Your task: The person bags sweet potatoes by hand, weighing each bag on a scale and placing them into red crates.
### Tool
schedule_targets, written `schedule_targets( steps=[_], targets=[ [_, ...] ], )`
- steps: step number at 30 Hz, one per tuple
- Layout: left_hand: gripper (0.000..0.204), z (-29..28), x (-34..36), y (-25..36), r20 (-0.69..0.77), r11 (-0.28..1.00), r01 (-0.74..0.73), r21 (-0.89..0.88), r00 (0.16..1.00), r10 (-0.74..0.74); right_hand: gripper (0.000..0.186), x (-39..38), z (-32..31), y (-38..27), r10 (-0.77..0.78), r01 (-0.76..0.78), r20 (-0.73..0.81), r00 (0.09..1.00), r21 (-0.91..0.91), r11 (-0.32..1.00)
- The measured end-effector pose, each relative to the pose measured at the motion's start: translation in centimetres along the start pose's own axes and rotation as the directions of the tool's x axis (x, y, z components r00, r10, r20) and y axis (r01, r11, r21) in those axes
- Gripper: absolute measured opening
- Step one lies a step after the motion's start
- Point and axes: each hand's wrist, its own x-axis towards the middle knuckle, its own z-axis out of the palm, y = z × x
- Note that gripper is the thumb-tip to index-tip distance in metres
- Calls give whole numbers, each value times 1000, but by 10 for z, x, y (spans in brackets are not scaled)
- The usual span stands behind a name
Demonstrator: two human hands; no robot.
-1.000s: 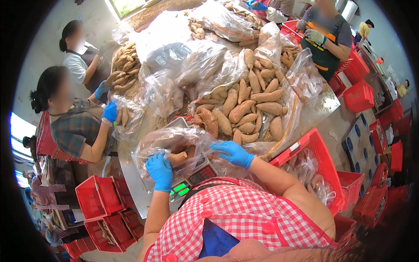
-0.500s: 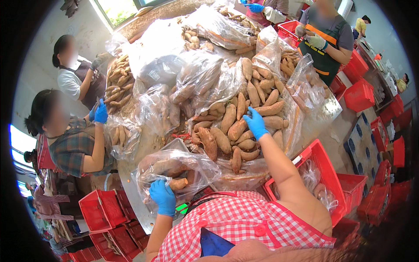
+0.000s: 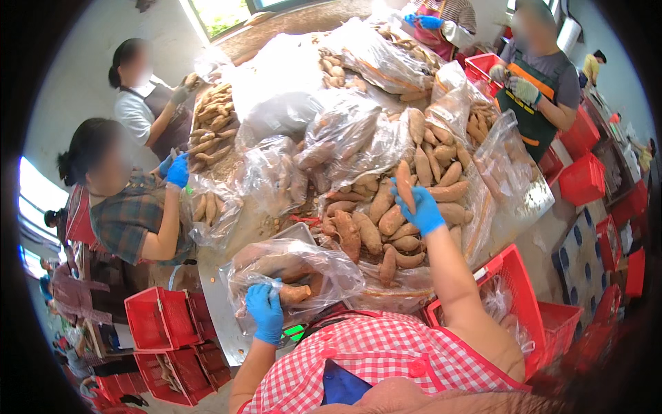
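My right hand (image 3: 424, 212), in a blue glove, is closed on a long sweet potato (image 3: 404, 185) and holds it tilted above a heap of loose sweet potatoes (image 3: 392, 219). My left hand (image 3: 265, 314), gloved alike, grips the near edge of a clear plastic bag (image 3: 334, 268). Inside that bag lie several sweet potatoes, and the cut-looking end of one (image 3: 295, 295) points out beside my left fingers. The bag rests on a metal tray (image 3: 293, 233), mostly hidden beneath it. A small green-lit display (image 3: 295, 331) shows just below the bag.
More filled clear bags (image 3: 276, 172) cover the table (image 3: 215, 293). A red crate (image 3: 514, 276) with plastic bags inside stands at my right; empty-looking red crates (image 3: 155, 321) are stacked at the left. Co-workers stand around the table, one in a plaid shirt (image 3: 127, 221) at the left.
My right hand, earlier reaching onto the heap with spread fingers, now has a sweet potato lifted in it. My left hand stays at the bag. The whole view has shifted slightly.
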Motion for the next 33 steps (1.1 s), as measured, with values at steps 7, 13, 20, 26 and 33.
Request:
schedule_targets(
  steps=[7,13,20,26,33],
  targets=[
    [21,-74,49,47,55,356,328,-875,798,-601,56,-98,101,2,263,-236,411,873,-116,965],
    [22,-114,72,54,-31,407,266,-874,804,-593,56,-144,245,41,615,2,63,786,-995,100],
    [22,-135,57,39,43,387,284,-877,849,-527,50,-68,215,205,387,640,510,768,-611,-465],
    [21,-132,41,25,-24,484,281,-829,847,-532,32,-106,216,163,86,702,740,667,-585,-405],
    [15,-120,37,-1,-252,860,218,-461,897,-363,49,-147,186,80,-413,481,426,805,-876,35]
  ],
)
